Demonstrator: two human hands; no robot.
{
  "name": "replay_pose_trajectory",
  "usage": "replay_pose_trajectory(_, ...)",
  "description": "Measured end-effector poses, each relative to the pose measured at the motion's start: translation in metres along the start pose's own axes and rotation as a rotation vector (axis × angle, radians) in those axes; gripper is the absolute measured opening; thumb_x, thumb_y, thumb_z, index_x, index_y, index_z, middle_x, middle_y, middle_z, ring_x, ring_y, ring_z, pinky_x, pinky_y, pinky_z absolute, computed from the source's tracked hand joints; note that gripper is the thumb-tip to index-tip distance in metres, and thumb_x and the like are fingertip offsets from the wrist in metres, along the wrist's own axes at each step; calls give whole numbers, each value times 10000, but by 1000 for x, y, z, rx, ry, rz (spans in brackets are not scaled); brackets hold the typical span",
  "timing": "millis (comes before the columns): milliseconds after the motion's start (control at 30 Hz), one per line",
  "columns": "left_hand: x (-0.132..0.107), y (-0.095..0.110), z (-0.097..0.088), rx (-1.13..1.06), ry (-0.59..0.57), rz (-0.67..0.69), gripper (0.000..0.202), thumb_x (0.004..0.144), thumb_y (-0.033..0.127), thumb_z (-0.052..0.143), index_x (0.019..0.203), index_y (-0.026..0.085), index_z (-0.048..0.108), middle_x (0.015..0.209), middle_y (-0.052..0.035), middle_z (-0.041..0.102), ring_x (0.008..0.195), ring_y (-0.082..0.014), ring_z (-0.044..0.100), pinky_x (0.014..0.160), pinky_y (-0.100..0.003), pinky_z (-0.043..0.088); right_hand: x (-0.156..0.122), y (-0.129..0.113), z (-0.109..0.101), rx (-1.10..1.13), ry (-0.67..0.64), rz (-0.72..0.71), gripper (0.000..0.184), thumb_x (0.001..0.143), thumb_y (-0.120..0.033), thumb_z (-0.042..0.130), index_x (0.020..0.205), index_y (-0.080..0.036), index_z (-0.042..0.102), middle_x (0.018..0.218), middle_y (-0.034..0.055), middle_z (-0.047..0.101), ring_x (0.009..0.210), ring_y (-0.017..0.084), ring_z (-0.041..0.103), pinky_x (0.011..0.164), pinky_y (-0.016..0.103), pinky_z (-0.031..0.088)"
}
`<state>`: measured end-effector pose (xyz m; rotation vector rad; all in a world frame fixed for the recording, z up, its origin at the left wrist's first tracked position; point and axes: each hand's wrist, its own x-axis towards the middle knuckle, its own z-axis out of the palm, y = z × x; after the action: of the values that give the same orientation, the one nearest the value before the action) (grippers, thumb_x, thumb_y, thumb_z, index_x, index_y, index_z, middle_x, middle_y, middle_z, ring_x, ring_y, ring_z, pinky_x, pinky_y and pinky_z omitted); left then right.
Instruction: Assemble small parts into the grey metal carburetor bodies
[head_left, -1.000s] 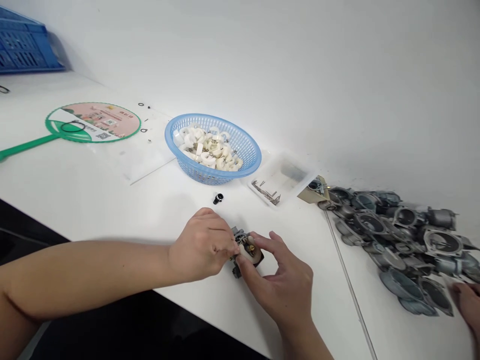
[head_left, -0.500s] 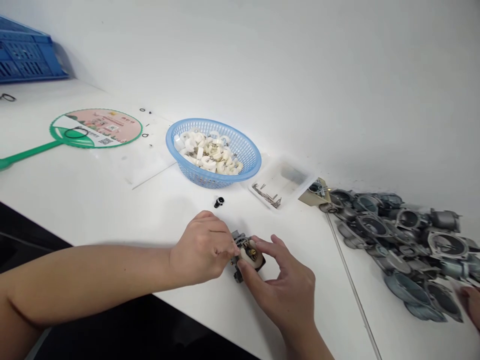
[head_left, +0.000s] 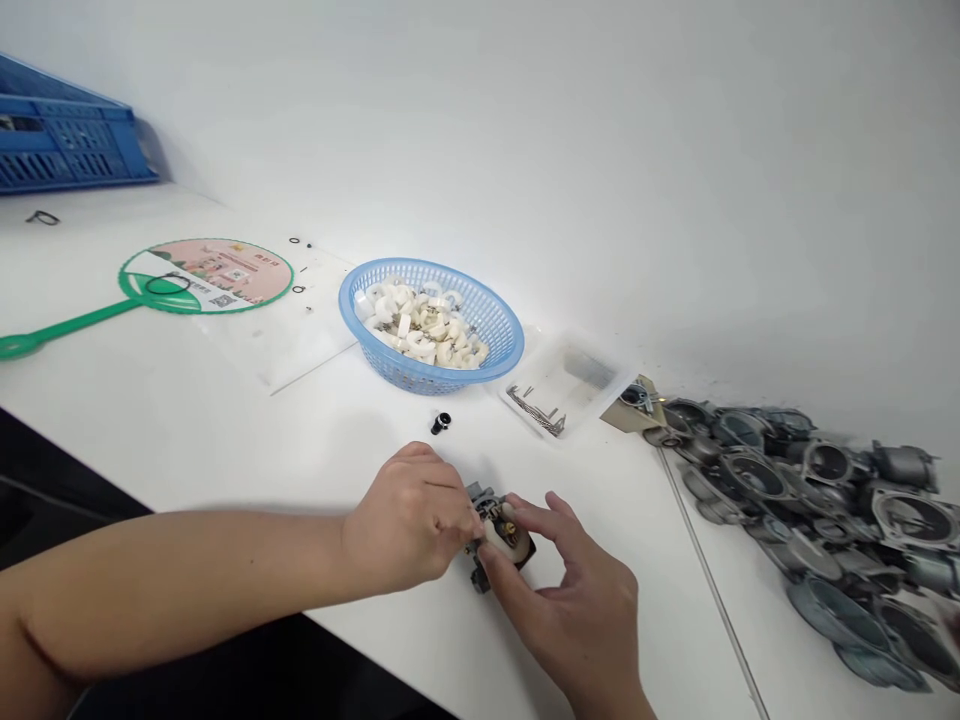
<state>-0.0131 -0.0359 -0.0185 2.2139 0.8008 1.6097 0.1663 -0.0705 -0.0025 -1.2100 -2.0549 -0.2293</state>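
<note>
Near the front edge of the white table (head_left: 187, 420) lies a small grey metal carburetor body (head_left: 496, 535) with a whitish float and a brass piece on top. My left hand (head_left: 409, 520) is closed, its fingertips pinched against the part's left side. My right hand (head_left: 577, 600) holds the part from the right, thumb and forefinger on the whitish float, the other fingers spread. A small black ring-shaped piece (head_left: 440, 423) lies on the table just beyond my left hand.
A blue basket (head_left: 430, 322) of white plastic floats stands behind. A clear tray (head_left: 562, 385) holds thin metal pins. A heap of grey metal bowls and bodies (head_left: 817, 510) fills the right. A green hand fan (head_left: 195, 280) and a blue crate (head_left: 67, 140) lie far left.
My hands stay on the carburetor body with almost no change. The view has shifted down and to the right. The other person's hand at the far right edge has dropped out of view.
</note>
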Motion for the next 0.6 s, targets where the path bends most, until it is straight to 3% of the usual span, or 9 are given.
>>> replay_pose_trajectory(200,2,-3,0,-96,-44,7,147,728,91,619,610,173,651,638,8,682,592,-103,612,642,-258,466,-1,-1,-1,7,-20,40,261,744,-317,646,962,-201,563,859,50,708,811,251,690,910,493,504)
replay_pose_trajectory(600,8,-1,-7,-268,-278,-156,121,729,80,607,683,131,707,732,-60,687,689,-128,625,624,-191,503,-4,0,1,52,31,76,245,757,-342,624,965,-226,567,835,30,701,737,228,686,908,494,498)
